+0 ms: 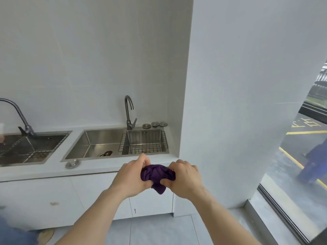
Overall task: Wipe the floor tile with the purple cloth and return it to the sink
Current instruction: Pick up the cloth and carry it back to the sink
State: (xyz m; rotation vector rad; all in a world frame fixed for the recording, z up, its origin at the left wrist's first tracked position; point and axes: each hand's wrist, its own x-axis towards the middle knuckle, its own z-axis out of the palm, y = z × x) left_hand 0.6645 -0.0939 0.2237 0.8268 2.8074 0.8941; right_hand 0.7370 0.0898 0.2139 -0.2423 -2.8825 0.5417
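While bunched into a dark, creased wad, the purple cloth (pixel 157 175) is gripped between the left hand (pixel 131 175) and right hand (pixel 185 178), held before the sink (pixel 92 138)

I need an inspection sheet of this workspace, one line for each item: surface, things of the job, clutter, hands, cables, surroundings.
Surface: pale countertop over white cabinets; grey floor tile below.
Job's things: purple cloth bunched up, held in the air in front of the counter edge; steel sink empty apart from a dark piece at its drain, with a wire basket in its right part.
Clutter: one round metal plug on the counter; three more plugs behind the basket.
Hands: left hand and right hand both grip the cloth.
Cables: nothing seen.
Surroundings: second sink at left, two faucets, white walls, glass window at right.
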